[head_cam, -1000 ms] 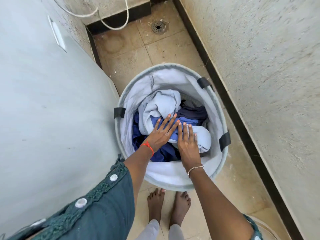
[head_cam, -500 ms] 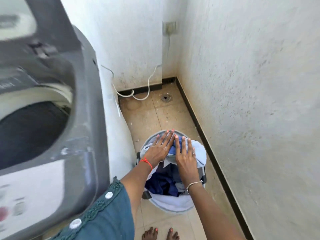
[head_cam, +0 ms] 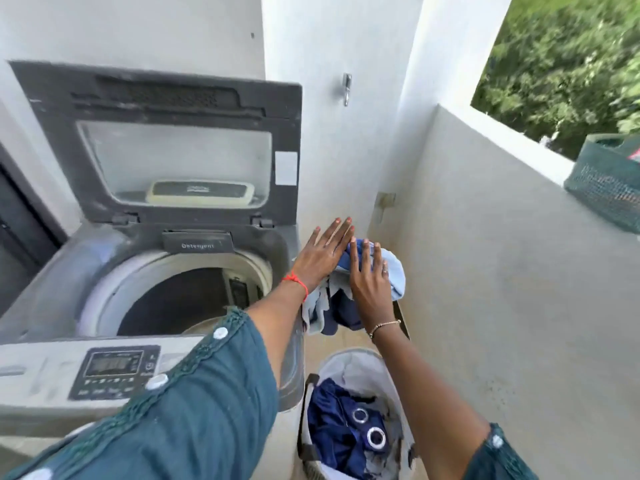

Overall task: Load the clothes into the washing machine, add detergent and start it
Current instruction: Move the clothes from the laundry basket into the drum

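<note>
Both hands flat, fingers straight: left hand (head_cam: 322, 252) and right hand (head_cam: 370, 277) press clothes bundle (head_cam: 394, 277) between them, just right of open washing machine (head_cam: 104, 244), above laundry basket (head_cam: 367, 368).

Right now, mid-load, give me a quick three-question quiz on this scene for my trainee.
1. True or false: the lid of the washing machine stands open.
2. Pick one. The bundle of clothes is: A) down in the drum; B) pressed between the left hand and right hand, beside the machine; C) lying on the ledge.
3. Fill the gap: the laundry basket on the floor holds dark ____ fabric with metal eyelets.

Key: 1 true; 2 B; 3 blue.
</note>
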Demonstrator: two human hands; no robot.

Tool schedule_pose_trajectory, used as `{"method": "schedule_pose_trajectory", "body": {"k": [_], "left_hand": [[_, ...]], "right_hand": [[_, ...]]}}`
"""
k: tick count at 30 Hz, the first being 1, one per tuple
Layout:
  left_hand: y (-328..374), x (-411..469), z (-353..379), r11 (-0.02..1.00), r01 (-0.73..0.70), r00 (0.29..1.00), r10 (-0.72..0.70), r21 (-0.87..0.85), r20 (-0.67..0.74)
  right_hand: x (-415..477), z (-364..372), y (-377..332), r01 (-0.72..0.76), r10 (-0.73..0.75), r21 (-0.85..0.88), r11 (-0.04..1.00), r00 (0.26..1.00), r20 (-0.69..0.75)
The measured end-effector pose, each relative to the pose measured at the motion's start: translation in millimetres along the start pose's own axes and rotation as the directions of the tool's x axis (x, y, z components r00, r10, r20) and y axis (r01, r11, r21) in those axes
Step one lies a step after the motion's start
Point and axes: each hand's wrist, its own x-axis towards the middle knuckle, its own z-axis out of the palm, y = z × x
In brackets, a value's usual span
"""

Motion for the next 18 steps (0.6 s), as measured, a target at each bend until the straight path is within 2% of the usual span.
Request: {"method": "schedule_pose_trajectory", "body": {"k": [3, 7, 14, 18], "left_hand": [[-45.8, 11.3, -32.6, 0.997, 0.047, 0.996, -0.043, 0.058, -0.077], [-108.5, 7.0, -69.2, 0.988, 0.127, 0.986, -0.117, 0.086, -0.115], [-207.2, -46.6, -61.2, 0.98, 0.185, 0.982, -0.18, 0.079, -0.061], [-250.5, -103.5, -18.3, 0.987, 0.142, 0.99, -0.143, 0.077, 0.006]], "right_hand": [[34.8, -39.4, -18.1, 0.021, -0.024, -0.036, 0.999, 0.996, -0.081], [78.9, -79.0, -58.0, 0.066, -0.065, 0.002, 0.998, 0.985, -0.163], [110.7, -94.0, -162.9, 0.13, -0.121, 0.072, 0.989, 0.985, -0.121], [107.0, -70.4, -235.8, 0.149, -0.147, 0.139, 0.979, 0.989, -0.025]]}}
